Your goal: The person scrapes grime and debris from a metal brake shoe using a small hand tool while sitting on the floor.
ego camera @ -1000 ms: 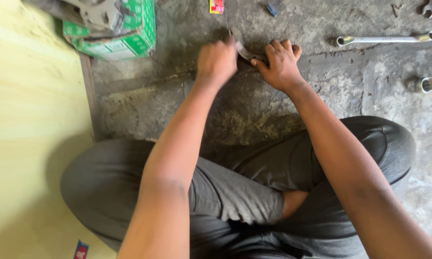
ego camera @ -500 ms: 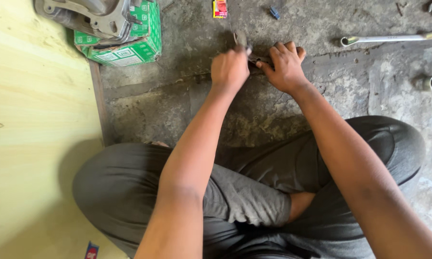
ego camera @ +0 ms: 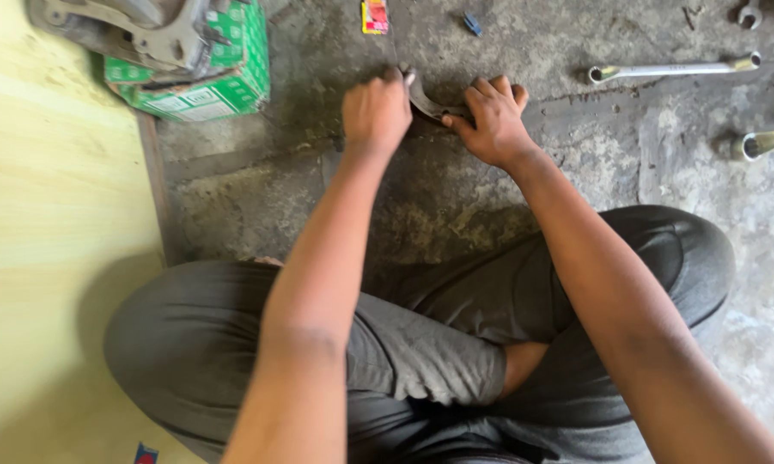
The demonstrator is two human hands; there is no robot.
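Head view: your left hand point(ego camera: 377, 112) is closed on one end of the curved metal piece point(ego camera: 427, 103), and your right hand point(ego camera: 490, 123) pins its other end against the concrete floor point(ego camera: 258, 198). Its long axis runs between both grips, so neither hand is nearer.

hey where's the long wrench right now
In the head view the long wrench lies on the concrete floor at the upper right, beyond the right hand.
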